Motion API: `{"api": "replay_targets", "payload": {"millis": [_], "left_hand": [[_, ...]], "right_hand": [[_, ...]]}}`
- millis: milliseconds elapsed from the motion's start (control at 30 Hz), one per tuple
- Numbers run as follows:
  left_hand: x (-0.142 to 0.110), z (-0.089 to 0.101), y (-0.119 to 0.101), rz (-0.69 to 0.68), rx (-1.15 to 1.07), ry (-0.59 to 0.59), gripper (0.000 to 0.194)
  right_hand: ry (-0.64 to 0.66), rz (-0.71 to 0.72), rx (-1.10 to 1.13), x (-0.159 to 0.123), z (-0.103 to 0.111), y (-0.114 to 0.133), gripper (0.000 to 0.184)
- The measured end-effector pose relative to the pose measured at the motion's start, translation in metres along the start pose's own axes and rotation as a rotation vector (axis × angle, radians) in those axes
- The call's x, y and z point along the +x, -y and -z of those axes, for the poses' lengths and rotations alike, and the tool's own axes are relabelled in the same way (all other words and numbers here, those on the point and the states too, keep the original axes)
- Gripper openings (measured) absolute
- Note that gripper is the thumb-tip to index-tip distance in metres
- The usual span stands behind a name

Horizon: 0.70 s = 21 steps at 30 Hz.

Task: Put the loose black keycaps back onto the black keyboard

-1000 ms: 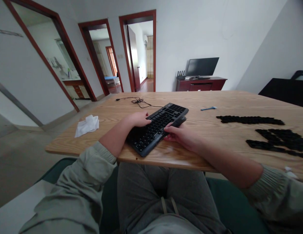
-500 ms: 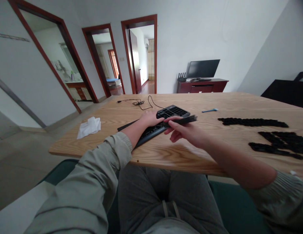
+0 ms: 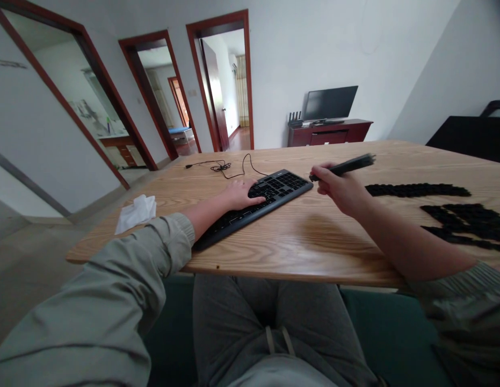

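Observation:
My left hand point(image 3: 244, 194) lies flat on the left-middle of a black computer keyboard point(image 3: 276, 186), which sits at an angle on the wooden table point(image 3: 314, 242). My right hand point(image 3: 338, 188) is raised to the right of the keyboard, apart from it. Its fingers pinch one end of a long, narrow black strip point(image 3: 350, 165), possibly a row of keycaps. Farther right lie black rows of similar pieces point(image 3: 417, 190), with a larger cluster point(image 3: 463, 223) below them.
A black cable point(image 3: 223, 167) curls behind the keyboard. A crumpled white tissue point(image 3: 135, 214) lies near the table's left edge. The near table edge runs just above my lap. A dark wooden cabinet point(image 3: 329, 133) holding a monitor point(image 3: 330, 103) stands beyond the table.
My right hand has carried the black strip up and rightward, off the keyboard. The keyboard has swung flatter on the table, with my left hand still on it.

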<state>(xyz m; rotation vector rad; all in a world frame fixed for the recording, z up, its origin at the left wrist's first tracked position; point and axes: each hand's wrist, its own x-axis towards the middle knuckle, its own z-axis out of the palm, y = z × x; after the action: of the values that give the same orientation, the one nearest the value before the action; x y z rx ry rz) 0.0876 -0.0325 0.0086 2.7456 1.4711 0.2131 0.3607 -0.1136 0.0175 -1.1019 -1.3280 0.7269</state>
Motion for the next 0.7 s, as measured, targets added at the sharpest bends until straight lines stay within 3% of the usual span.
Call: {"api": "replay_targets", "payload": {"millis": [300,400,500,700], "left_hand": [[-0.009,0.008,0.002,-0.079,-0.024,-0.026,0.071],[-0.015,0.017,0.001,-0.132,-0.017,-0.043,0.070],[-0.022,0.025,0.002,-0.194,-0.009,-0.036,0.068],[-0.026,0.022,0.013,-0.253,-0.064,0.012,0.063]], "right_hand": [[0.039,-0.133,0.162,-0.002,0.006,0.000,0.032],[0.044,-0.194,0.125,0.000,0.006,-0.003,0.044],[0.034,-0.150,0.024,0.001,0.004,-0.005,0.053],[0.074,-0.060,-0.076,-0.003,-0.002,-0.002,0.034]]}}
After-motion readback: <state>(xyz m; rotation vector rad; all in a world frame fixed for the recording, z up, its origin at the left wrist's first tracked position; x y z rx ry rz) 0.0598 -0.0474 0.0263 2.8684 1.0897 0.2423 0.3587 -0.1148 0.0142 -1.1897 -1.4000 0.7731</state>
